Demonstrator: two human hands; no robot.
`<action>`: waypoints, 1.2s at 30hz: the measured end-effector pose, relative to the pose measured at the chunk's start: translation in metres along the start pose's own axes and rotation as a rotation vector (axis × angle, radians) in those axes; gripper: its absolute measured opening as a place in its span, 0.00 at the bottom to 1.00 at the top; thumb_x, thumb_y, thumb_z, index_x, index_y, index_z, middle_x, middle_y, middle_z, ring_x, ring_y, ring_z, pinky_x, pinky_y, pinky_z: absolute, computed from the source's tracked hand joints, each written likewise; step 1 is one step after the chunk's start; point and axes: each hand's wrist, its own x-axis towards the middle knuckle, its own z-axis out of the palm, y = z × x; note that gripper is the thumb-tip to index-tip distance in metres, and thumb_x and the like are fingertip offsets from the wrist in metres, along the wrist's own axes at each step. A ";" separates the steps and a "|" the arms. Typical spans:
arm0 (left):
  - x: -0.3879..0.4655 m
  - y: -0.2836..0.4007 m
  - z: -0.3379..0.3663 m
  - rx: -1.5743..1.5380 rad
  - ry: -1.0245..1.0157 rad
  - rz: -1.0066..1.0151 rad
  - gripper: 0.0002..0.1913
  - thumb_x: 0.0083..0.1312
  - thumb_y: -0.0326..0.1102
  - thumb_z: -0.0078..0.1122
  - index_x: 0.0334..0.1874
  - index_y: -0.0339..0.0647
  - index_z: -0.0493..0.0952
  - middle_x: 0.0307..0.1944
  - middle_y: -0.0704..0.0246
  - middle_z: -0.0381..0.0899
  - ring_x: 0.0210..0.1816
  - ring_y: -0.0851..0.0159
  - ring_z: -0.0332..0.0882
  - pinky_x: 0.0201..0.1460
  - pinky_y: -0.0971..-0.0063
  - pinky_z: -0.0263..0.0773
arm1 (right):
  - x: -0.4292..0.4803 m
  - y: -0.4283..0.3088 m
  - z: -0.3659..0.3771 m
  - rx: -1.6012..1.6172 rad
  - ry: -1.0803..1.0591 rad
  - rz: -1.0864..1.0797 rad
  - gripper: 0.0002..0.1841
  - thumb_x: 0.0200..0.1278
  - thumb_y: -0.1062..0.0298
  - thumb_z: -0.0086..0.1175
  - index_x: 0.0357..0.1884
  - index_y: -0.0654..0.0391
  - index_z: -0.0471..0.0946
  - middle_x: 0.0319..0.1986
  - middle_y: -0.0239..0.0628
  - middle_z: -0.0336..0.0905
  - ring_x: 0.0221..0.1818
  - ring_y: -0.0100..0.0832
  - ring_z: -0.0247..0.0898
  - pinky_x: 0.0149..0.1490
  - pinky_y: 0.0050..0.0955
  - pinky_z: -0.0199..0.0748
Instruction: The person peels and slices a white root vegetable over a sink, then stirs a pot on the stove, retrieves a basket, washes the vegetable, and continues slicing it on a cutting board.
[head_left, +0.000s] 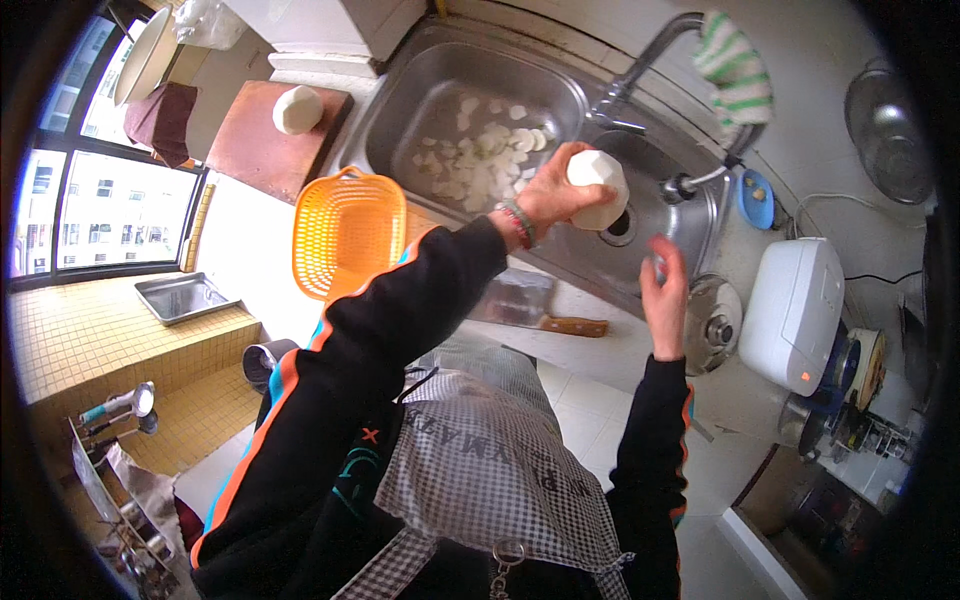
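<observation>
My left hand (551, 191) grips a large peeled white vegetable (598, 187) with flat cut facets, held above the right basin of a steel sink (645, 270). To its right, over the basin's near edge, my right hand (664, 281) has fingers apart and slightly blurred; no object shows clearly in it. Many thin white slices (487, 161) lie in the left basin. Another peeled white vegetable (298, 110) rests on a wooden cutting board (251, 142) at the upper left. A cleaver with a wooden handle (574, 325) lies on the counter in front of the sink, its blade partly behind my left sleeve.
An orange plastic basket (349, 225) stands left of the sink. The faucet (626, 86) arches behind it, with a striped cloth (735, 71) on it. On the right are a metal lid (712, 324), a small blue dish (755, 199) and a white appliance (791, 315).
</observation>
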 end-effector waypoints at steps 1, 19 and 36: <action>-0.010 0.005 -0.029 0.075 -0.012 0.132 0.39 0.51 0.40 0.74 0.65 0.39 0.66 0.53 0.62 0.75 0.54 0.64 0.74 0.56 0.72 0.72 | -0.016 -0.012 0.000 -0.270 -0.241 -0.092 0.20 0.56 0.78 0.55 0.53 0.56 0.75 0.49 0.41 0.77 0.53 0.46 0.72 0.57 0.43 0.70; -0.093 0.006 -0.555 1.071 0.770 0.380 0.45 0.47 0.40 0.76 0.69 0.49 0.63 0.62 0.53 0.69 0.64 0.48 0.68 0.65 0.58 0.68 | -0.115 -0.059 0.038 -0.916 -0.074 -0.014 0.10 0.46 0.77 0.58 0.30 0.53 0.72 0.34 0.38 0.69 0.46 0.44 0.65 0.53 0.40 0.60; -0.192 -0.014 -0.434 0.215 0.161 -0.405 0.24 0.69 0.29 0.59 0.67 0.43 0.64 0.40 0.62 0.83 0.32 0.67 0.85 0.29 0.75 0.82 | -0.022 -0.060 0.123 -0.158 0.210 0.102 0.11 0.49 0.81 0.55 0.34 0.59 0.68 0.32 0.40 0.67 0.42 0.41 0.66 0.52 0.35 0.63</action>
